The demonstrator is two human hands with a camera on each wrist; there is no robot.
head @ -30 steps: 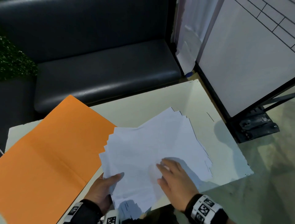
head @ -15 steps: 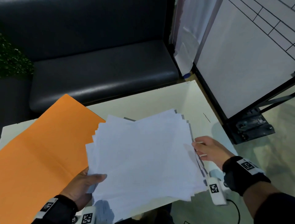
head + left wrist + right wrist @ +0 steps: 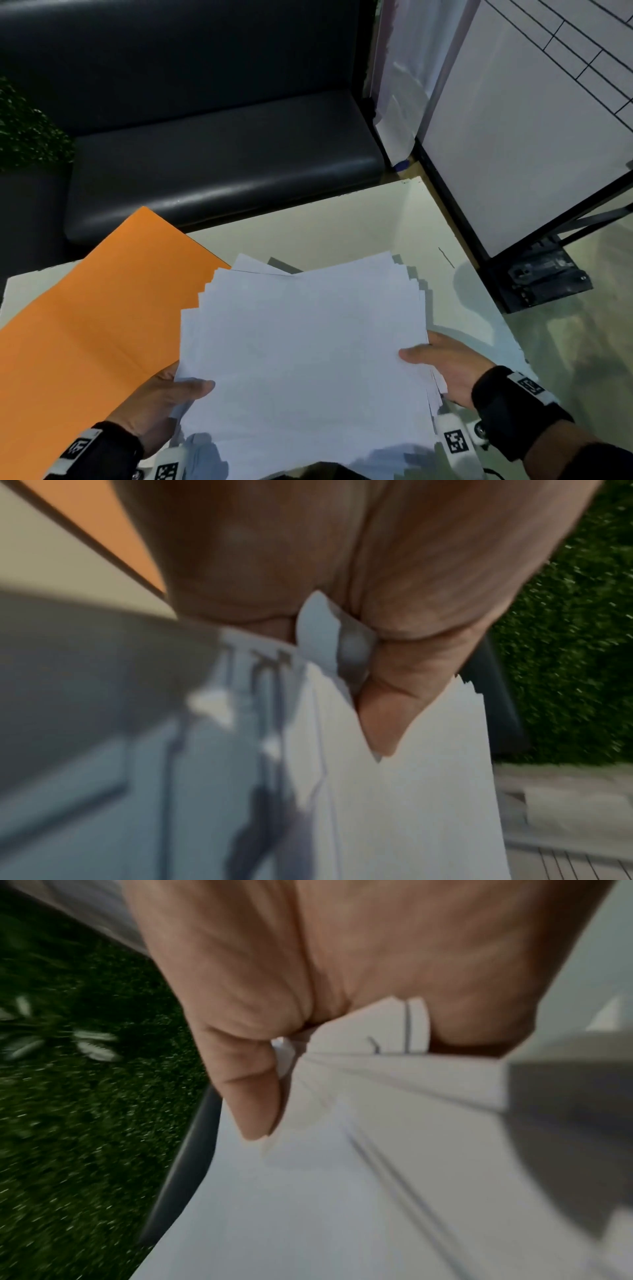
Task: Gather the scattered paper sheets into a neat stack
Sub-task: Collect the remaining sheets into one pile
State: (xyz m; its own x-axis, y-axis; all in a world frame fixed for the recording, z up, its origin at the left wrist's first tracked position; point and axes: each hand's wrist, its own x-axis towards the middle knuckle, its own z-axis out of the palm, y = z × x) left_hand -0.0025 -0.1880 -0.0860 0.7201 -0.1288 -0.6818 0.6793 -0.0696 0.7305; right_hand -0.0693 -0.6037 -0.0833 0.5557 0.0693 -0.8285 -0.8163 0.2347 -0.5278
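While square black-and-white marker tags are showing on both wristbands, the left hand and right hand are pinching opposite edges of the fanned paper sheets above the table; no writing is legible.

The paper sheets are pinched at their near edge by the left hand, whose thumb is pressed flat on the top sheet. The sheets' edges are seen fanned and uneven. Left of the hand, an orange folder is laid on a pale table. Right of the sheets, green foliage is seen.
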